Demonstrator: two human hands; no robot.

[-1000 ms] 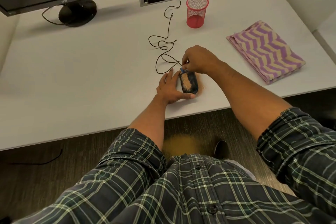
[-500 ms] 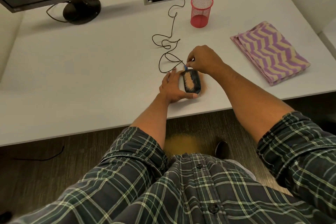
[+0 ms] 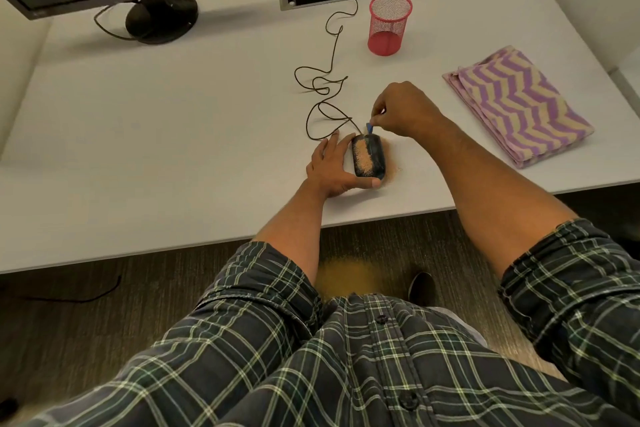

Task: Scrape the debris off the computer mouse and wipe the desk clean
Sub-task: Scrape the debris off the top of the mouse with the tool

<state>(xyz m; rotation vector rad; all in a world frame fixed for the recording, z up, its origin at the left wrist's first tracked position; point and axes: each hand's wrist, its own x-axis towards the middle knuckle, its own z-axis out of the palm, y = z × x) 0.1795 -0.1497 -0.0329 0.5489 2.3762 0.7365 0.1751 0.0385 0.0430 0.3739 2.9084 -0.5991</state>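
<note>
On the desk (image 3: 173,135), left hand (image 3: 332,166) steadied the mouse (image 3: 369,158); right hand (image 3: 403,111) pinched a scraper (image 3: 370,128), risking scattering debris (image 3: 363,157) floorward.

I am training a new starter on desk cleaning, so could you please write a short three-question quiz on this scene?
1. True or false: the left hand steadies the mouse.
2. The right hand pinches: A a blue scraper; B the folded cloth; C the red mesh cup.
3. Where does loose debris lie on the desk?

Key: 1 true; 2 A; 3 just right of the mouse, near the desk's front edge.
</note>
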